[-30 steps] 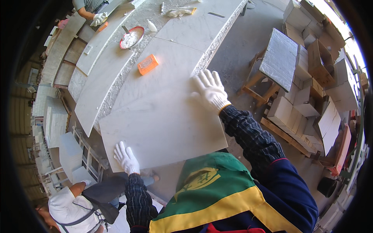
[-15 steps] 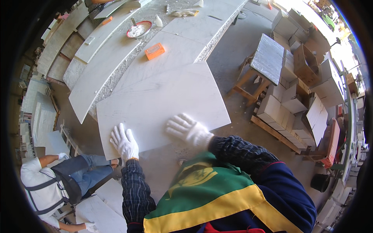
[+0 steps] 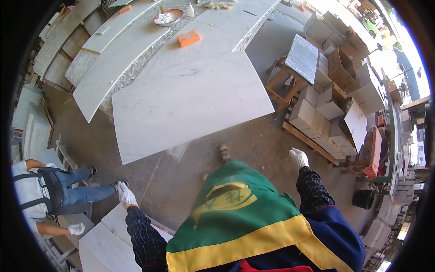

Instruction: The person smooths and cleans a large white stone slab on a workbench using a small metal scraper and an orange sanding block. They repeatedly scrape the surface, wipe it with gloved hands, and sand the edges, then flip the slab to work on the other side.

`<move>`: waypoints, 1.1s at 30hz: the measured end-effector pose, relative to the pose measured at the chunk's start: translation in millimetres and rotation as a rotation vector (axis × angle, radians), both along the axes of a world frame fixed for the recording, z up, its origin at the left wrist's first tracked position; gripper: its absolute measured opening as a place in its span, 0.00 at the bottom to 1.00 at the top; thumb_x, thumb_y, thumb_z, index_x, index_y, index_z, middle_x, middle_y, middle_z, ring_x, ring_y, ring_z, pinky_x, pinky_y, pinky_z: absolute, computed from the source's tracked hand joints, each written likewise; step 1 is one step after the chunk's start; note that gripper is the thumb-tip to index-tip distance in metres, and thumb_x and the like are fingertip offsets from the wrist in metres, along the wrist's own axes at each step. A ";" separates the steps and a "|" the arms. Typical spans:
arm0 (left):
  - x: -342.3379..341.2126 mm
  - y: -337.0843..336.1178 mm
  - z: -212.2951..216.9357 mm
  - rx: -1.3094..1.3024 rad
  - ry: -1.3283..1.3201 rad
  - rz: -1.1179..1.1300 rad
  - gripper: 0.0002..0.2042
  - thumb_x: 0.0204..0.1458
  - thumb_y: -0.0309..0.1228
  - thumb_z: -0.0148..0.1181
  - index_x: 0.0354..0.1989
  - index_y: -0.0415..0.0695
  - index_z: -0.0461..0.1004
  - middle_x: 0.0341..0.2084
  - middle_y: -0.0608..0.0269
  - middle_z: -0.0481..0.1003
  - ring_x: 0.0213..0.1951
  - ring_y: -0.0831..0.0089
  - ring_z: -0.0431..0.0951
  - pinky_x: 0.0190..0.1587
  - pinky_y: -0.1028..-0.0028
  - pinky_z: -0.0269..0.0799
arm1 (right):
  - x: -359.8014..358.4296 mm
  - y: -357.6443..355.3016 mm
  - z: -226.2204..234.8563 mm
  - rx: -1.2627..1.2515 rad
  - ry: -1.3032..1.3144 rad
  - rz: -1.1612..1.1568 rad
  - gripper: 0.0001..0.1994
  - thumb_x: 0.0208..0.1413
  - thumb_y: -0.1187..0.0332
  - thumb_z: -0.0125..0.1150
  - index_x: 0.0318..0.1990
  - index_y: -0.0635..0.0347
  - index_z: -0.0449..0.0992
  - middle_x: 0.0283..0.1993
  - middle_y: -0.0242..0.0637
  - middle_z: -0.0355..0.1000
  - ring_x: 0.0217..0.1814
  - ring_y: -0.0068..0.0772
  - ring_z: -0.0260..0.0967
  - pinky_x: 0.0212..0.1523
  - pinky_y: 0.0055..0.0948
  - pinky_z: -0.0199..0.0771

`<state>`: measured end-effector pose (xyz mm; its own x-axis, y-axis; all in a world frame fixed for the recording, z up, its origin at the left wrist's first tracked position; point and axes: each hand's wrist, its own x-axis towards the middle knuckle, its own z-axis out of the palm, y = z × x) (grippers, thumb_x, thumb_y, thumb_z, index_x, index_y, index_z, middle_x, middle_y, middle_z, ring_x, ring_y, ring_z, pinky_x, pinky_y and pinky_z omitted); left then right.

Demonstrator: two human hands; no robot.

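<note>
My left hand, in a white knit glove, hangs in the air at the lower left, off every slab. Its fingers look stretched out, with nothing seen in them. On the right side my right hand, gloved alike, is held away from my body over the floor. Its fingers are curled in and no object shows there. In front of me a large white stone slab with faint grey veins lies across the near end of the worktable, its near edge jutting out. Neither hand touches it.
Farther along the table lie an orange block, a red-rimmed bowl of white material and a white bottle. A person walks at left. More slabs are at lower left. Stool and boxes stand right.
Both hands have come off the slab, the left going down and left, the right swinging out to the right. My view has shifted, and the person at left has changed stride.
</note>
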<state>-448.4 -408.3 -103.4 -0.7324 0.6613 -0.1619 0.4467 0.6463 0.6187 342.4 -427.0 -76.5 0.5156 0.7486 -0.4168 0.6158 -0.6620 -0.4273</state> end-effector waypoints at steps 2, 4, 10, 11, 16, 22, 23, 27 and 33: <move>-15.8 -42.2 -43.9 0.039 -0.350 0.286 0.27 0.67 0.51 0.48 0.54 0.37 0.78 0.51 0.46 0.80 0.59 0.48 0.76 0.60 0.57 0.67 | -25.4 7.0 4.2 0.054 -0.121 0.048 0.27 0.66 0.53 0.59 0.65 0.63 0.75 0.65 0.50 0.75 0.67 0.48 0.73 0.68 0.37 0.69; -24.5 -81.5 -75.4 -0.308 -0.181 0.061 0.21 0.63 0.46 0.52 0.45 0.37 0.79 0.42 0.47 0.81 0.53 0.46 0.77 0.55 0.54 0.70 | -51.0 30.7 17.6 0.203 -0.251 0.074 0.28 0.66 0.51 0.60 0.67 0.59 0.73 0.67 0.50 0.73 0.70 0.50 0.69 0.71 0.41 0.66; 10.8 -155.4 -85.1 -0.486 -0.023 -0.369 0.21 0.58 0.36 0.61 0.57 0.37 0.78 0.51 0.45 0.79 0.53 0.57 0.79 0.57 0.61 0.73 | -133.6 138.2 76.8 0.649 -0.665 0.544 0.30 0.66 0.54 0.59 0.71 0.58 0.67 0.76 0.50 0.62 0.81 0.56 0.53 0.81 0.55 0.45; 29.7 -156.6 -86.1 -0.183 -0.456 0.271 0.23 0.59 0.38 0.64 0.61 0.40 0.78 0.57 0.45 0.78 0.58 0.58 0.78 0.62 0.60 0.72 | -156.9 152.8 83.0 0.633 -0.657 0.600 0.31 0.66 0.54 0.59 0.72 0.59 0.66 0.75 0.50 0.63 0.81 0.57 0.52 0.81 0.55 0.44; 49.5 -136.1 -67.1 0.106 -0.591 0.326 0.30 0.59 0.35 0.68 0.70 0.41 0.70 0.60 0.48 0.75 0.60 0.60 0.76 0.64 0.67 0.71 | -301.3 171.4 94.0 0.617 -0.407 1.159 0.33 0.65 0.52 0.58 0.72 0.61 0.66 0.80 0.51 0.54 0.83 0.54 0.48 0.82 0.56 0.42; 66.4 -158.8 -87.4 0.391 -0.950 0.344 0.26 0.63 0.35 0.61 0.69 0.41 0.68 0.52 0.58 0.76 0.49 0.69 0.77 0.52 0.71 0.75 | -432.7 141.0 44.6 0.537 -0.156 2.021 0.29 0.64 0.57 0.58 0.71 0.53 0.65 0.79 0.42 0.55 0.81 0.48 0.49 0.79 0.47 0.51; 67.1 -168.9 -93.7 0.345 -0.952 0.336 0.24 0.64 0.33 0.60 0.68 0.40 0.70 0.53 0.55 0.76 0.51 0.67 0.78 0.54 0.69 0.76 | -446.0 130.2 32.5 0.638 0.122 1.915 0.22 0.66 0.55 0.55 0.63 0.49 0.77 0.73 0.42 0.66 0.78 0.45 0.59 0.76 0.44 0.59; 70.9 -218.6 -117.7 0.325 -1.117 0.450 0.18 0.66 0.35 0.60 0.59 0.38 0.75 0.50 0.55 0.79 0.48 0.64 0.81 0.49 0.67 0.79 | -429.7 115.1 16.6 -0.128 0.095 2.044 0.22 0.65 0.56 0.57 0.64 0.47 0.77 0.68 0.41 0.73 0.67 0.42 0.71 0.67 0.43 0.69; 66.1 -258.6 -131.2 0.051 -0.983 0.462 0.09 0.65 0.41 0.60 0.38 0.51 0.73 0.28 0.70 0.71 0.26 0.75 0.70 0.26 0.73 0.62 | -322.7 130.6 56.2 0.215 0.401 1.455 0.19 0.67 0.58 0.57 0.62 0.47 0.78 0.53 0.49 0.80 0.52 0.52 0.77 0.53 0.47 0.77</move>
<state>-382.3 -666.9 -234.6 -0.4770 0.3780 -0.7935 -0.5379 0.5884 0.6037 19.6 -296.4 -20.3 -0.8165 0.5528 -0.1663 0.4809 0.4921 -0.7256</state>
